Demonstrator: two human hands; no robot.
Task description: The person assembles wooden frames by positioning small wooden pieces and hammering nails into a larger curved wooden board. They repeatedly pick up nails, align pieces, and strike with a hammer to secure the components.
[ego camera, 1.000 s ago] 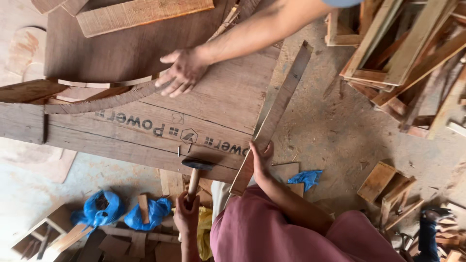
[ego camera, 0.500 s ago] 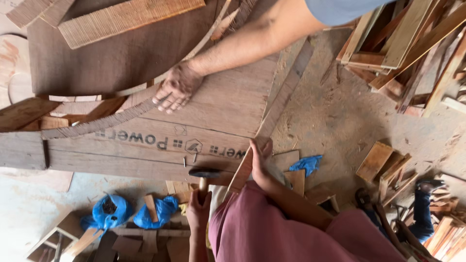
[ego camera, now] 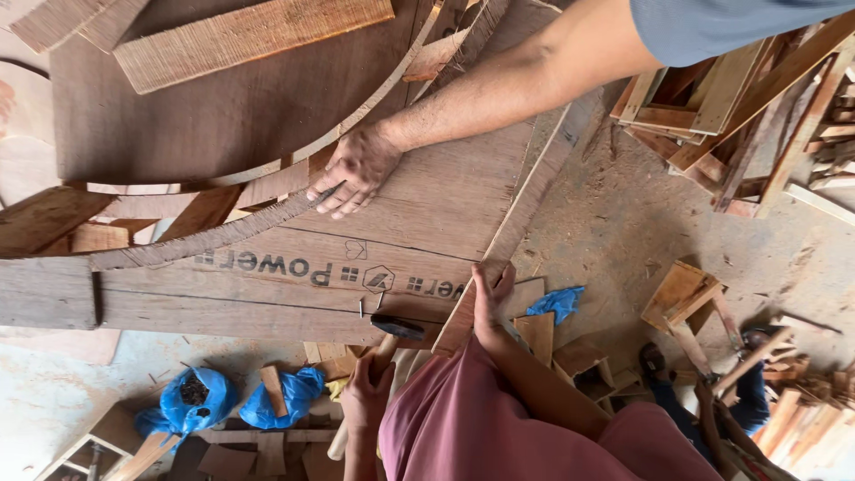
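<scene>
The hammer (ego camera: 385,343) was at the lower middle of the view, with its dark head just over the near edge of the plywood sheet (ego camera: 427,223) and its pale wooden handle going down toward the person. The left hand (ego camera: 367,392) was closed around this handle, below the head. Just beside the head, a small nail (ego camera: 362,306) stood up from the plywood edge. The right hand (ego camera: 490,298) lay on a narrow wooden strip (ego camera: 525,209) that ran diagonally along the right side of the sheet; its fingers were bent over the strip's end, pressing it, not closed around it.

Further up the sheet, a co-worker's hand (ego camera: 352,169) came in from the upper right and rested with spread fingers on a thin curved strip (ego camera: 223,233) of wood. Behind it lay a large round wooden panel (ego camera: 214,107) with a rough plank (ego camera: 249,36) on top.

Two blue plastic bags (ego camera: 200,401) lay on the floor (ego camera: 623,232) at the lower left, among small wood offcuts, and a blue scrap (ego camera: 557,303) lay near the right hand. At the right, piles of wooden frames and scrap pieces (ego camera: 739,98) crowded the dusty floor.
</scene>
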